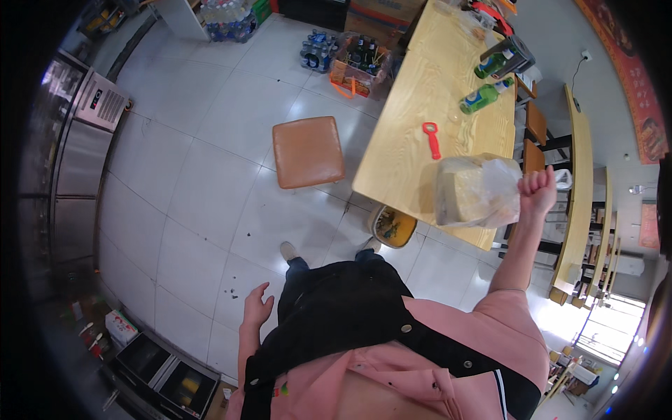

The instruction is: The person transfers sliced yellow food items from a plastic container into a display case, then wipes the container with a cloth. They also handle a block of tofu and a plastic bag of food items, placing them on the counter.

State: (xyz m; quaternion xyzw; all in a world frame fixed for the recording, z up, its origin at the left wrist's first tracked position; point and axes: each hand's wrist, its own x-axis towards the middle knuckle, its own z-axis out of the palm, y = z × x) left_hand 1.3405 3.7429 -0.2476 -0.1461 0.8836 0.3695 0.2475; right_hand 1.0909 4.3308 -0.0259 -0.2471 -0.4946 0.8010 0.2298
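My right hand (537,193) is closed around the gathered top of a clear plastic bag (472,191) with a pale yellowish block-like thing in it, at the near end of a light wooden table (399,142). Whether the bag rests on the wood, I cannot tell. A red bottle opener (432,140) lies on the tabletop beyond the bag. Farther along are a green glass bottle (480,98) and a second green bottle (491,64) beside a dark container (512,56). My left hand (257,306) hangs low over the floor, fingers apart, with nothing in it.
A brown cushioned stool (308,152) stands left of the table. A bin with waste (394,227) is by my foot under the table's corner. Packed bottles (317,51) and a bag of bottles (362,63) sit on the tiled floor. Steel refrigerated cabinets (81,157) line the left.
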